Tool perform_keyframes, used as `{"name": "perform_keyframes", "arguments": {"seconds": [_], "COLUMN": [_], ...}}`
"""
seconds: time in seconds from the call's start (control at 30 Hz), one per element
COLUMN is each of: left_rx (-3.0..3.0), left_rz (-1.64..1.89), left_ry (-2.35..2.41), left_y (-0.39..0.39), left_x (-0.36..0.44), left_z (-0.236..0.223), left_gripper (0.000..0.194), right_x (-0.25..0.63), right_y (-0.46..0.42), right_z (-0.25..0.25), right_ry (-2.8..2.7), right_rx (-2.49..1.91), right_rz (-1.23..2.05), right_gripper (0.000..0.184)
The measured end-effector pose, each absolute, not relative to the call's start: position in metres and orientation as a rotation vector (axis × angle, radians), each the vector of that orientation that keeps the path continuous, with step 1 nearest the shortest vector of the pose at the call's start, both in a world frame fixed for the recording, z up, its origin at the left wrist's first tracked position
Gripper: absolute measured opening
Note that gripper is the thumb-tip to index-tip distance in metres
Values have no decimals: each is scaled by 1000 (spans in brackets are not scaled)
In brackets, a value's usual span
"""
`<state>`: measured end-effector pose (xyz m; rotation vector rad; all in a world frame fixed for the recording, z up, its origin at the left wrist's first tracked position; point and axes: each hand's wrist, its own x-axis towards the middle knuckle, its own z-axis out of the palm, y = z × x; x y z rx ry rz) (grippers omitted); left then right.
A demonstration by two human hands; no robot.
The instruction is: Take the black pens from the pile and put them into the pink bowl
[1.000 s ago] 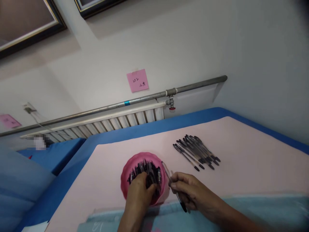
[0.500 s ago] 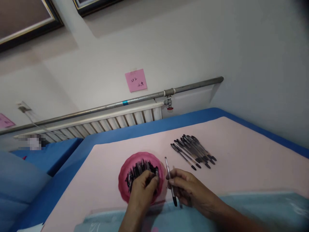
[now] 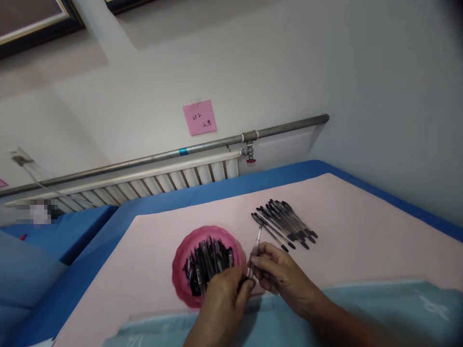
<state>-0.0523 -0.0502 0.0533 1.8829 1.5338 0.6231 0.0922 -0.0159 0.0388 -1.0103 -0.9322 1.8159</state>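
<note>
My right hand [image 3: 277, 270] pinches a clear-barrelled pen [image 3: 258, 237] between thumb and fingers, its slim end pointing up and tilted a little right. At the pen's lower end, my left hand [image 3: 227, 294] is closed, thumb and fingers pressed together around it. The fingers hide that dark end, so I cannot tell whether a separate part is there. Beside and behind my left hand stands a pink scalloped bowl [image 3: 178, 279] holding many black and clear pen parts [image 3: 206, 260]. Beyond my right hand, several black-capped pens [image 3: 285, 221] lie side by side in a slanted pile.
A pale pink sheet [image 3: 155, 241] covers the blue table [image 3: 307, 167]. Light-blue cloth [image 3: 379, 303] lies along the near edge. Against the wall behind are a white radiator [image 3: 188, 178], a metal pipe [image 3: 289, 126] and a red-handled valve [image 3: 250, 160].
My left hand has left the bowl, moving right to the pen's lower end. In my right hand the pen has changed its lean from left to right. The view has shifted slightly.
</note>
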Motion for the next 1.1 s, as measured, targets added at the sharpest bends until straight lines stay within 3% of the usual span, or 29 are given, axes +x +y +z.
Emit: {"name": "perform_keyframes", "arguments": {"seconds": [0.1, 0.3, 0.47, 0.63, 0.97, 1.1], "left_rx": [1790, 1669, 1617, 1560, 822, 926], "left_rz": [629, 682, 672, 722, 699, 882], "left_ry": [1484, 1562, 1399, 1477, 915, 1141], "left_y": [-51, -51, -50, -49, -58, -52], "left_x": [-52, -50, -53, -52, -59, -68], "left_z": [58, 58, 56, 55, 63, 64], "left_gripper": [28, 19, 29, 20, 32, 33], "right_x": [93, 94, 95, 95, 100, 104], "right_y": [-16, -17, -17, -17, -10, -6], "right_z": [43, 46, 46, 43, 42, 46], "right_ry": [-885, -899, -872, -877, -787, -770], "right_rx": [-963, -976, -945, -932, -690, -744], "right_rz": [1853, 1835, 1873, 1901, 1884, 1807], "right_gripper": [19, 19, 18, 17, 17, 18]}}
